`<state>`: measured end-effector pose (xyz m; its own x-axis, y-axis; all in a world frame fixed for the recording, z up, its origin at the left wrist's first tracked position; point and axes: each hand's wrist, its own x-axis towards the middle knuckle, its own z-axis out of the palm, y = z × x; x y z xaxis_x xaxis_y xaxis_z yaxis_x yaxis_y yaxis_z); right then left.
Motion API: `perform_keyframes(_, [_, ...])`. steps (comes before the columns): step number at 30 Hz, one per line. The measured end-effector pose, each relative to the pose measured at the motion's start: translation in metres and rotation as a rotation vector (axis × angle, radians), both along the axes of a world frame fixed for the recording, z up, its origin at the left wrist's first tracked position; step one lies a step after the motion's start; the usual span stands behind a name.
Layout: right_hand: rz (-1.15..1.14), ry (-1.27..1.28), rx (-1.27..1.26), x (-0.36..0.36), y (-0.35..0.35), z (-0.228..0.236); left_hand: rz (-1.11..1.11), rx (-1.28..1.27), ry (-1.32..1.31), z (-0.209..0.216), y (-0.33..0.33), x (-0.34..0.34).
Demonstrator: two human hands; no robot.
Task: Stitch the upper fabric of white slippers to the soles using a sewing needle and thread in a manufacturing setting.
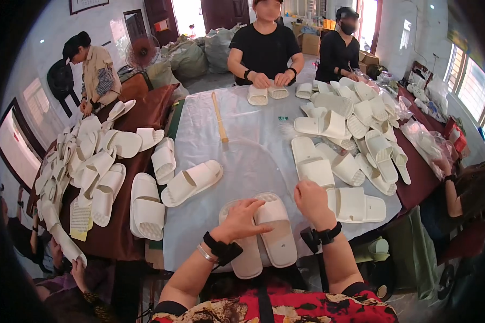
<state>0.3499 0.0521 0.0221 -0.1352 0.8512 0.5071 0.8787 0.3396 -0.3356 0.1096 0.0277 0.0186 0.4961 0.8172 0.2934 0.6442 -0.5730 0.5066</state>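
A pair of off-white slide slippers lies side by side at the near edge of the table, toes pointing away from me. My left hand (pixel 236 220) is over the left slipper (pixel 247 258), fingers stretched out and thumb reaching toward the right slipper (pixel 279 237). Nothing shows in that hand. To the right of the pair, my right hand (pixel 313 205) is raised with its fingers curled; whatever they might hold is hidden. Close by on its right lies another white slipper (pixel 360 204), pointing sideways. Dark bands circle both wrists.
White slippers are heaped at the right (pixel 364 107) and on the left brown-covered table (pixel 121 226). Several loose ones, including a slipper (pixel 191 183), lie left of my hands. A yellowish stick (pixel 219 118) rests mid-table. Across it, a person's hands (pixel 269 81) touch two slippers.
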Motion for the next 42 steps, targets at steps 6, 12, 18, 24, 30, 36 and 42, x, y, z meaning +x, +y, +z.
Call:
perform_keyframes(6, [0.152, 0.155, 0.083, -0.019, -0.025, 0.026, -0.076, -0.057, -0.186, 0.023, 0.014, 0.049])
perform_keyframes(12, [0.226, 0.152, 0.141, -0.013, -0.03, 0.019, 0.073, 0.027, -0.174, 0.006, 0.03, 0.065])
perform_keyframes(18, [0.237, 0.158, 0.114, -0.014, -0.031, 0.015, 0.035, 0.189, -0.223, 0.01, 0.029, 0.062])
perform_keyframes(24, [0.307, 0.14, 0.153, -0.011, -0.024, 0.009, 0.051, 0.111, -0.273, 0.007, 0.023, 0.055])
perform_keyframes(30, [0.239, -0.135, 0.055, -0.013, 0.0, -0.033, -0.174, -0.031, -0.137, 0.022, -0.001, 0.058])
perform_keyframes(36, [0.207, -0.313, -0.073, -0.008, 0.012, -0.062, -0.42, -0.276, -0.312, 0.07, -0.043, 0.048])
perform_keyframes(42, [0.201, -0.298, -0.038, -0.008, 0.011, -0.059, -0.96, -0.897, -1.125, 0.11, -0.079, 0.005])
